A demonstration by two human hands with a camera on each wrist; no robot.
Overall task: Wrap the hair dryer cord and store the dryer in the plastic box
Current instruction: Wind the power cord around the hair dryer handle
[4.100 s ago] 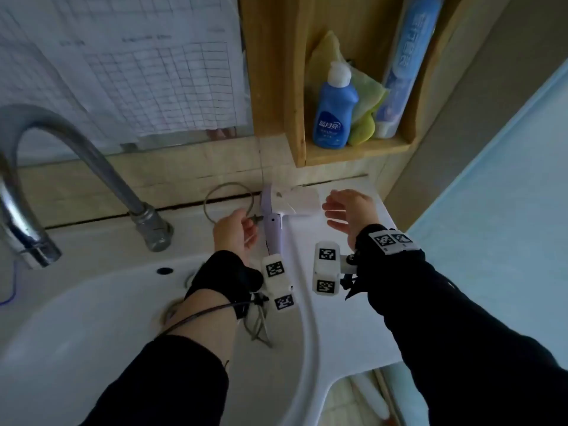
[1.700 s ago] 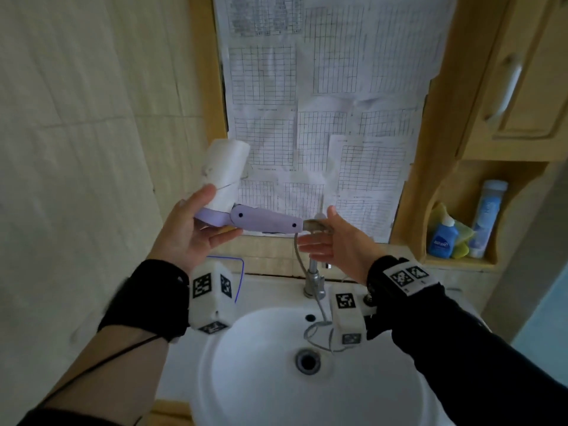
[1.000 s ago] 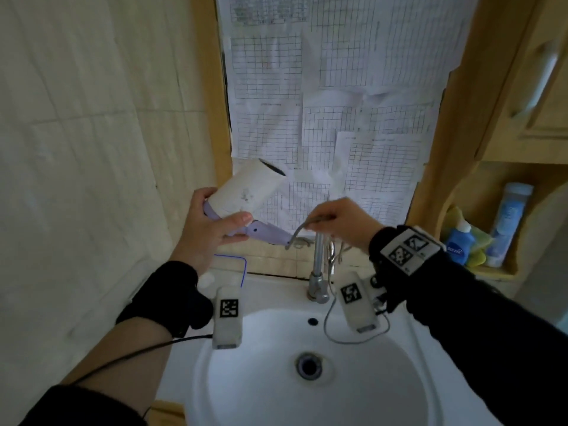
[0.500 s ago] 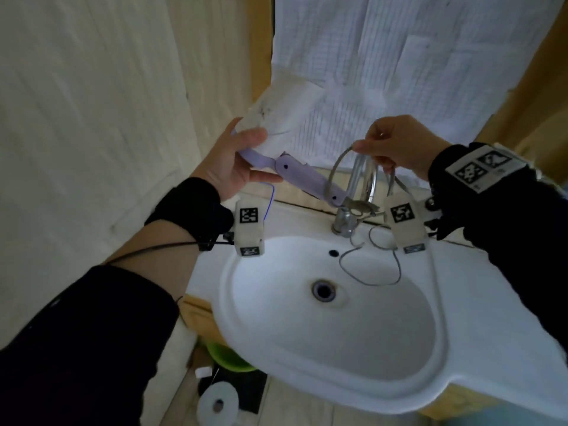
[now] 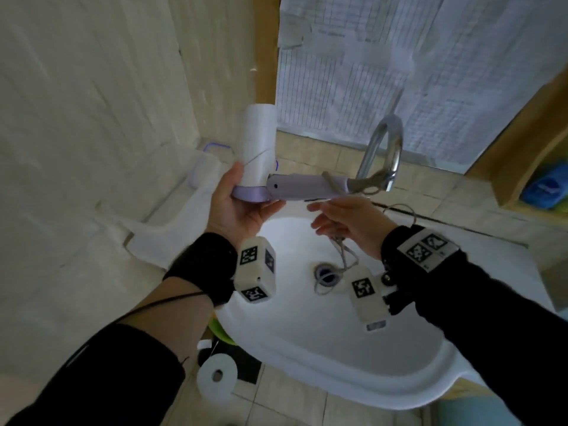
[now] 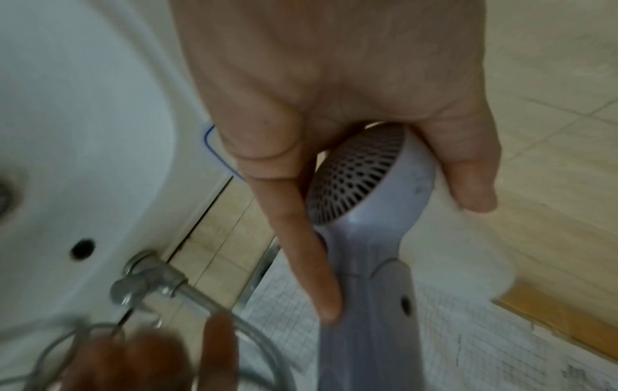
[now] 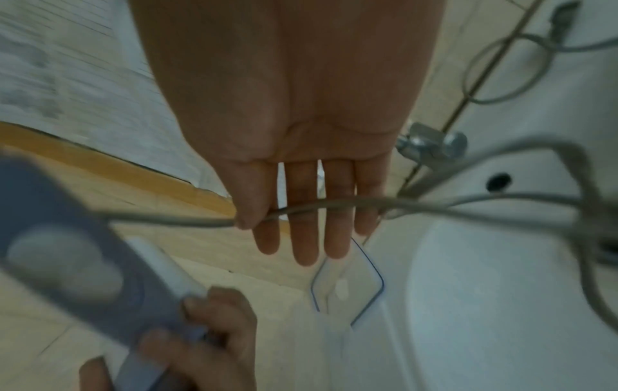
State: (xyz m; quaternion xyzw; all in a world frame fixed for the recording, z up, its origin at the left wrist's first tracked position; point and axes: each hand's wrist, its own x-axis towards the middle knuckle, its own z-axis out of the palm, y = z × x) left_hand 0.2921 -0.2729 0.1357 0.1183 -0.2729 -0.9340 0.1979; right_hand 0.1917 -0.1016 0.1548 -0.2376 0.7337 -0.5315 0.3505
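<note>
The hair dryer [image 5: 256, 149] has a white barrel and a lilac handle [image 5: 302, 188] that points right, level, above the sink. My left hand [image 5: 250, 198] grips the barrel's rear end; the left wrist view shows the thumb and fingers of this left hand [image 6: 398, 251] round the grille end [image 6: 361, 180]. The grey cord [image 5: 331, 182] crosses the handle's end once and hangs into the basin. Just under the handle, my right hand [image 5: 335, 221] pinches the cord [image 7: 334, 205] between thumb and nearly straight fingers [image 7: 302, 238]. The clear plastic box [image 5: 206, 169] with a blue rim sits at the sink's back left corner.
The chrome tap [image 5: 384, 142] arches right behind the handle's end. The white sink [image 5: 307, 339] lies below both hands, with cord loops near its drain [image 5: 325, 273]. A toilet roll [image 5: 216, 378] and a green tub [image 5: 219, 330] are on the floor. The tiled wall is close on the left.
My right hand has dropped from above the handle by the tap to just below it, taking the cord along. The dryer's handle has swung up to level.
</note>
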